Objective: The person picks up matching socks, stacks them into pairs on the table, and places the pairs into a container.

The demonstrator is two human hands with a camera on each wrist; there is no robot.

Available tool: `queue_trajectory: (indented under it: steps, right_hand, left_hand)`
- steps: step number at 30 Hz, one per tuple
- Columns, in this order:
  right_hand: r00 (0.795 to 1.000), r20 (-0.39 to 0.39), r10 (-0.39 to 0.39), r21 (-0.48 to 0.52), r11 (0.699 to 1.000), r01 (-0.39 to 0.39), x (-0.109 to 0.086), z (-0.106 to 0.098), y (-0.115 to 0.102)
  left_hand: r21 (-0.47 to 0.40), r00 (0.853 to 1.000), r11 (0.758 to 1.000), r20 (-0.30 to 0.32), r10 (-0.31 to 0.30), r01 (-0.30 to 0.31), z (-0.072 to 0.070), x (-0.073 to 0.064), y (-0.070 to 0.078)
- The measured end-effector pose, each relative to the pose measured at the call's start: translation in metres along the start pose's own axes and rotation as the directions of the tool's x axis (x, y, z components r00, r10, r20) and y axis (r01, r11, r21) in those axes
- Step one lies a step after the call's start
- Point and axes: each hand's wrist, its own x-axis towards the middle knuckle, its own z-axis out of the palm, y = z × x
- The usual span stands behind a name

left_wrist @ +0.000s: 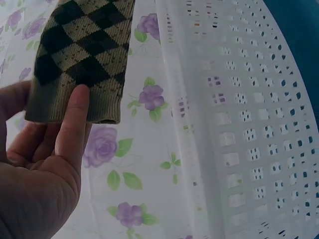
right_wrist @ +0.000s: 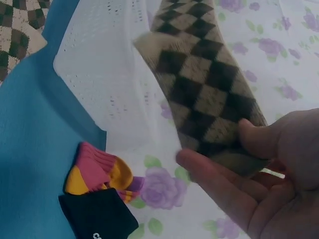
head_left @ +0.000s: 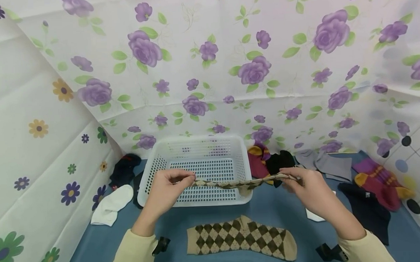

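Observation:
Both hands hold a tan and dark brown argyle sock [head_left: 229, 184] stretched flat between them, seen nearly edge-on in the head view. My left hand [head_left: 168, 186] pinches its ribbed cuff; the left wrist view shows the thumb on the front of the sock [left_wrist: 79, 64]. At the other end, my right hand [head_left: 307, 185] pinches the toe end between thumb and fingers, as the right wrist view shows. A second argyle sock [head_left: 241, 238] of the same pattern lies flat on the blue table in front of me.
A white plastic basket [head_left: 195, 203] stands behind the held sock. White [head_left: 112, 205] and dark socks [head_left: 126, 168] lie to its left. On the right are maroon [head_left: 257, 162], grey [head_left: 325, 163], black [head_left: 280, 162] and navy socks [head_left: 369, 210]. Flowered sheeting [head_left: 208, 77] rises behind.

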Motion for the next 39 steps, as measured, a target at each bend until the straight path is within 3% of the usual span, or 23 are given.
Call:
queue_trajectory:
  steps: [6, 14, 19, 24, 28, 33, 39]
  right_hand:
    - [0.996, -0.056, -0.067, 0.039, 0.997, 0.07, -0.001, 0.003, -0.001]
    - [0.981, -0.177, -0.084, 0.066, 0.993, 0.097, 0.0, 0.002, -0.002]
    - [0.979, -0.158, -0.129, 0.011, 0.991, 0.133, 0.002, 0.002, -0.004]
    - [0.981, -0.107, -0.163, 0.0, 0.986, 0.164, 0.002, 0.001, -0.007]
    - [0.977, -0.117, -0.18, -0.062, 0.983, 0.173, -0.001, 0.002, -0.008]
    - [0.963, -0.189, -0.191, -0.118, 0.978, 0.17, -0.007, 0.004, -0.008]
    - [0.945, -0.271, -0.182, -0.164, 0.976, 0.141, -0.013, 0.008, -0.007]
  left_hand:
    - [-0.033, 1.0, 0.999, -0.017, -0.014, 0.013, 0.0, 0.0, -0.006]
    - [-0.016, 0.989, 0.993, 0.091, -0.116, 0.118, 0.0, -0.001, -0.008]
    - [-0.035, 0.984, 0.991, 0.126, -0.126, 0.132, -0.002, -0.002, -0.008]
    - [0.064, 0.981, 0.988, 0.127, -0.146, 0.139, -0.001, -0.003, -0.009]
    - [0.174, 0.979, 0.975, 0.124, -0.163, 0.141, 0.001, -0.006, -0.009]
    - [0.249, 0.981, 0.956, 0.077, -0.176, 0.152, 0.002, -0.012, -0.008]
    - [0.266, 0.984, 0.949, 0.021, -0.178, 0.166, 0.005, -0.017, -0.008]
